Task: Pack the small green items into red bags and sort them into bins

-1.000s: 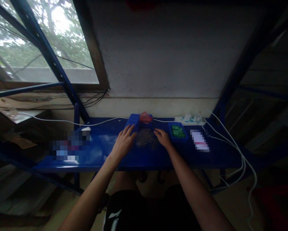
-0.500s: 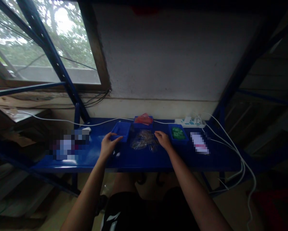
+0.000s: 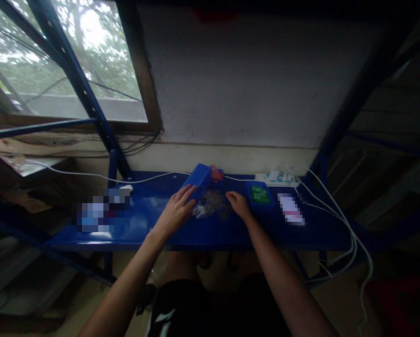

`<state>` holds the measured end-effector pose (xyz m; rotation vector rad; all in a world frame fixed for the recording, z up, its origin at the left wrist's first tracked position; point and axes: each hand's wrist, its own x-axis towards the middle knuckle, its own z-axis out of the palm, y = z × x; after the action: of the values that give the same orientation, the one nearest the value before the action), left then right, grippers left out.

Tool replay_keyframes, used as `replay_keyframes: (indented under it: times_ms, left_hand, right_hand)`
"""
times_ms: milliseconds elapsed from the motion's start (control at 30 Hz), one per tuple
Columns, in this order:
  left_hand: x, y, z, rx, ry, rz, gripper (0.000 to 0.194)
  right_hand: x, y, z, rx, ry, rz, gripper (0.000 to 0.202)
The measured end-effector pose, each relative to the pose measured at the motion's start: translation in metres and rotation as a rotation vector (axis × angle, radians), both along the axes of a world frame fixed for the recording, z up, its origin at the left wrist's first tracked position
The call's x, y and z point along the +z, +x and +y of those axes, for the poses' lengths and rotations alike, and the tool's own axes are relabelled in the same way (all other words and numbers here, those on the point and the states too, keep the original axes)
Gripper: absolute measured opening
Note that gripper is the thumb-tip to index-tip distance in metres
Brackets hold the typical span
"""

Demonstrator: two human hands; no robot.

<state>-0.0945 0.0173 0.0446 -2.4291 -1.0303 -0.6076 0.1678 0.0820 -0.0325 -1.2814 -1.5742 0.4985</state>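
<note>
Box (image 3: 200, 175), blue: was held tilted, clamped by nearer left hand (image 3: 176, 211); ran lengthwise far-right. Right hand (image 3: 237, 203): rested beside plastic bags (image 3: 213, 203), pinch untellable.

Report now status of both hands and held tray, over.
Left hand holding blue tray, tilted. Right hand beside clear plastic bags. Tray partly hiding red packet.

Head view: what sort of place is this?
Likely a small workshop or storeroom: a blue bench carries a power strip and a green-filled blue bin, with a window alongside.
</note>
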Motion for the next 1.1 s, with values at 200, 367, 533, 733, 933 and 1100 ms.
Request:
replay_keyframes:
  times_ms: [200, 367, 533, 733, 933, 1100]
  left_hand:
    - [0.012, 0.028, 0.0, -0.03, -0.063, 0.315, 0.035]
    - [0.009, 0.015, 0.009, 0.001, -0.102, 0.18, 0.027]
    - [-0.014, -0.02, 0.02, 0.273, -0.161, -0.535, 0.015]
    - [-0.032, -0.048, 0.023, 0.51, -0.59, -1.012, 0.043]
    - [-0.027, -0.053, 0.033, 0.365, -0.724, -0.988, 0.047]
    - [-0.028, -0.043, 0.031, 0.385, -0.374, -0.92, 0.046]
  right_hand:
    - [0.001, 0.0, 0.0, -0.006, -0.002, -0.008, 0.019]
    - [0.0, 0.001, 0.0, -0.002, -0.002, -0.009, 0.019]
    - [0.0, 0.001, 0.0, 0.001, 0.009, -0.018, 0.019]
    - [-0.003, 0.002, 0.002, -0.002, 0.013, -0.034, 0.018]
    - [-0.001, 0.002, 0.001, 0.005, 0.011, -0.042, 0.018]
    - [0.003, 0.001, -0.003, -0.007, 0.008, -0.05, 0.02]
